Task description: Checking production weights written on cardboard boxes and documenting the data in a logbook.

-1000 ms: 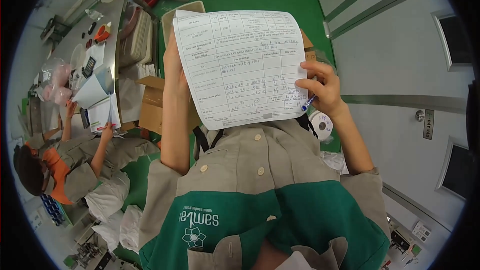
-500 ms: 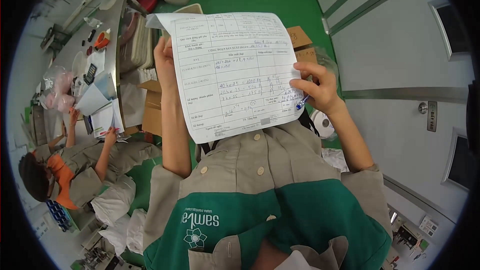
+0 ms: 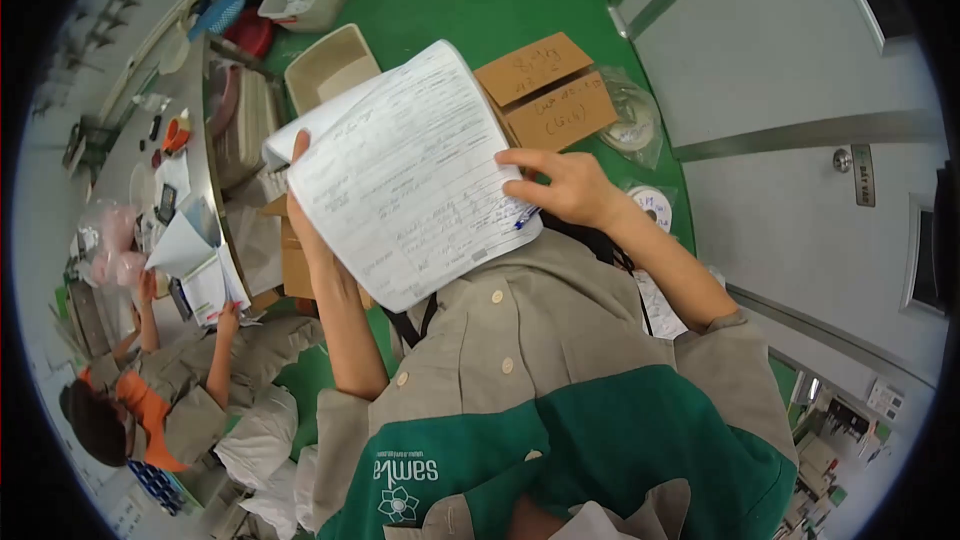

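Left hand (image 3: pixel 305 215) is pinching the papers (image 3: pixel 410 180) at their left edge, right hand (image 3: pixel 565 185) is pressing fingers flat on the top sheet near its right edge, with a blue pen tucked under. Sheets are curling up, so they're probably going to slip or crease if that pinch loosens. Cardboard pieces (image 3: pixel 545 90) are lying on the floor just past the papers.

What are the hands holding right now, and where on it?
Both hold a sheaf of printed paper forms. The left hand grips its left edge; the right hand lies on its right side, fingers spread on the top sheet, with a blue pen.
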Available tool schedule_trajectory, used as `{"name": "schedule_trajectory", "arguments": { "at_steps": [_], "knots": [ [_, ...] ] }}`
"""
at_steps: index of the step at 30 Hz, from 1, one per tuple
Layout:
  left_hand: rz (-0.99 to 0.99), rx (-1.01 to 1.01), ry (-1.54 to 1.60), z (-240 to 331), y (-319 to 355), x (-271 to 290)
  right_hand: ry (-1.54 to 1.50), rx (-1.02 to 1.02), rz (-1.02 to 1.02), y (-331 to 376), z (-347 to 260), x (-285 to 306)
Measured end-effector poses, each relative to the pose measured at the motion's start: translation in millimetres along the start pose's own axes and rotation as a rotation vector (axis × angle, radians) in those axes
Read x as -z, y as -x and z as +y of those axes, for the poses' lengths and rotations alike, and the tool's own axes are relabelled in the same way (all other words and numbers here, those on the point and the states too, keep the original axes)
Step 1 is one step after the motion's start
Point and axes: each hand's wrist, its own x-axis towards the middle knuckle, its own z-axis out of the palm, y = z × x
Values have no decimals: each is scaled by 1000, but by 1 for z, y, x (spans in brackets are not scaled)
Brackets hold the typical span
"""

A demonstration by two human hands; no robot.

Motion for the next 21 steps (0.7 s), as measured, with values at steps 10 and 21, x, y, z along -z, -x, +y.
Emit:
{"name": "schedule_trajectory", "arguments": {
  "at_steps": [10,21],
  "knots": [
    [158,73,-230,-70,8,24,-100,-152,-267,38,37,-39],
    [152,352,-364,-194,37,16,-519,-1253,-120,82,102,-72]
  ]
}}
